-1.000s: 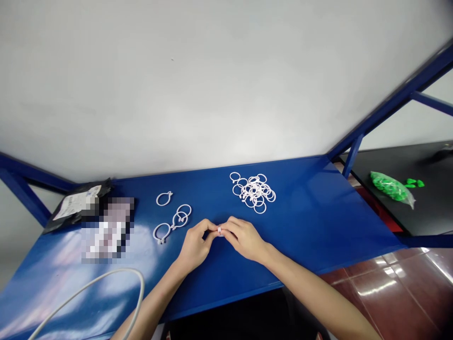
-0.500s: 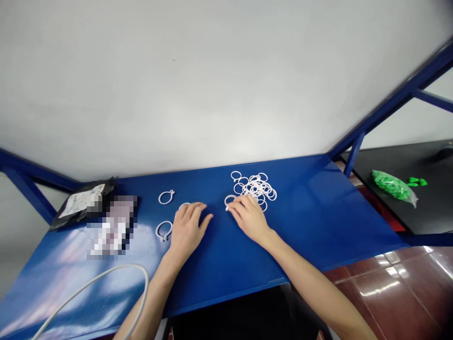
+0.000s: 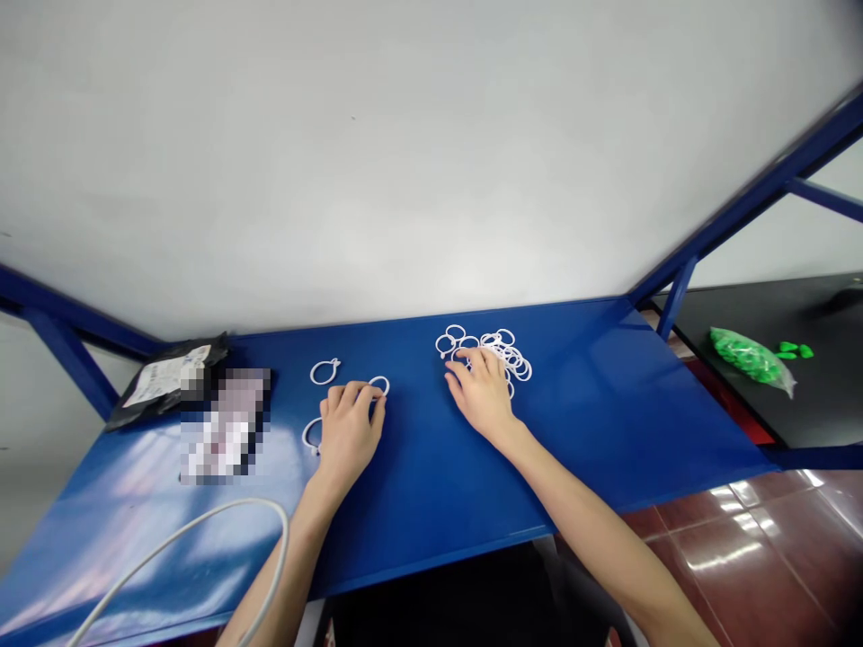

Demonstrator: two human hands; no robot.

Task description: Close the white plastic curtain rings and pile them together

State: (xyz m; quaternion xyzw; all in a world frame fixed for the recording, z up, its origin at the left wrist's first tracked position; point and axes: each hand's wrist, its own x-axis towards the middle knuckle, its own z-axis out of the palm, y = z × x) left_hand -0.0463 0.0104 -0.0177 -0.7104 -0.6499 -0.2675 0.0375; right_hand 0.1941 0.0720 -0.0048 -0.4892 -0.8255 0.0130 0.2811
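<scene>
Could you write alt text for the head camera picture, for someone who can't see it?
Two bare hands rest on a blue table: the left hand lies flat over a few loose white rings, and the right hand touches a pile of white rings.

bare blue table [image 3: 607, 422] right, ring pile [image 3: 502, 352] behind

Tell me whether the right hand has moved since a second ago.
Yes. The right hand has gone away from the person and to the right, from the middle of the blue table onto the pile of white rings.

Both hands, left hand [image 3: 349, 433] and right hand [image 3: 481, 393], lie flat, fingers spread.
</scene>
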